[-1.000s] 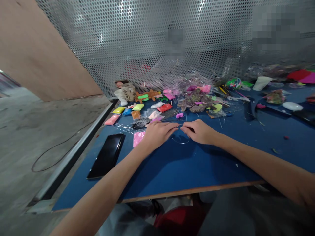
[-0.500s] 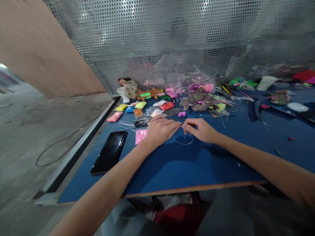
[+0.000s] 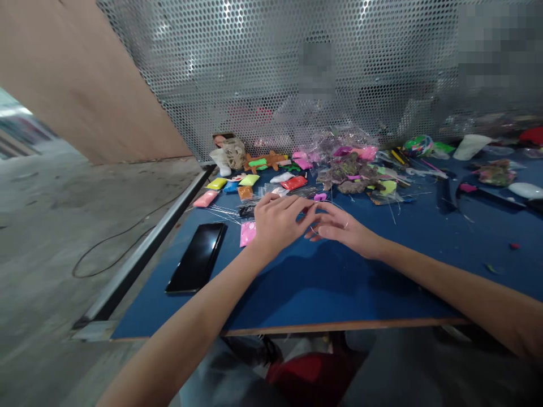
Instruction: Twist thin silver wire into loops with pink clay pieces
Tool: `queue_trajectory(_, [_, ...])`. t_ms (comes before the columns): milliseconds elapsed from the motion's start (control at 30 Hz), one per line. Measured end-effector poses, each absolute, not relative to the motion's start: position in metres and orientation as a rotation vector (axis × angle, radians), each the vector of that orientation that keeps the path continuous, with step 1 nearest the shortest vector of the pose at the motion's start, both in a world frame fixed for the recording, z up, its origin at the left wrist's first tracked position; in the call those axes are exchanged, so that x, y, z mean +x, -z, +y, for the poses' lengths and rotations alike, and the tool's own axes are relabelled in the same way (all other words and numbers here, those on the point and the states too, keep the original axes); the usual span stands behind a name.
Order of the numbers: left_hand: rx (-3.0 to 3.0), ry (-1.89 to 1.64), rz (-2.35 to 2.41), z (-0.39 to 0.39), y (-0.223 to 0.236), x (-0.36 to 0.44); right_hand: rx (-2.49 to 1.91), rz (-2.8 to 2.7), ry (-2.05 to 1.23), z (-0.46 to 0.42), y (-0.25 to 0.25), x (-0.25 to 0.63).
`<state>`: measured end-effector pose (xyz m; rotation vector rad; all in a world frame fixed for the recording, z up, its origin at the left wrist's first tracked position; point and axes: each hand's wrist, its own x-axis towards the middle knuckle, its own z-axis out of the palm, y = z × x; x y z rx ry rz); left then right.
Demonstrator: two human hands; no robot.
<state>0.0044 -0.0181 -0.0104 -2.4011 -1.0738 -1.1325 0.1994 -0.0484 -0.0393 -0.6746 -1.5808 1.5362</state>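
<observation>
A thin pale wire [image 3: 347,217], bent into a loop, runs between my two hands above the blue table [image 3: 322,294]. My left hand [image 3: 282,219] is closed on it, palm down, fingertips pointing right. My right hand [image 3: 345,229] meets those fingertips from the other side, its fingers loosely bent round the wire and the thumb lying in front. Where exactly the fingers pinch is partly hidden behind the left hand. Just left of that hand lies a pink packet [image 3: 247,233], partly covered by it. Behind the fingers sits a small purple piece [image 3: 320,196].
A black phone [image 3: 197,257] lies at the left. Coloured packets [image 3: 294,182], a brown figure [image 3: 267,161] and a grey-brown clump [image 3: 350,169] line the back before a perforated metal screen [image 3: 263,68]. A white cup [image 3: 472,147] stands at the back right.
My right hand has turned and its fingers have spread out under the left fingertips. The wire loop, which hung below the hands, now arches up over the right fingers. The view has shifted slightly.
</observation>
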Motion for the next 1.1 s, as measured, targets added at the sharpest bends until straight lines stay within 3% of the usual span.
queue_trajectory(367, [-2.502,1.169,-1.340,-0.021,0.015,0.013,-0.675,-1.403,-1.665,-0.043,0.044,0.198])
queue_trajectory(667, [-2.575,1.207,-1.432,-0.019,0.019,0.015,-0.945,-1.512,-1.235,-0.037,0.048,0.198])
queue_trajectory(933, [-2.721,1.124,-1.519,-0.016,0.026,0.016,-1.052,-1.673,-1.044,-0.033,0.052,0.202])
queue_trajectory(1100, [-2.834,1.107,-1.457,-0.012,0.029,0.013,-1.155,-1.834,-0.705,-0.030,0.051,0.211])
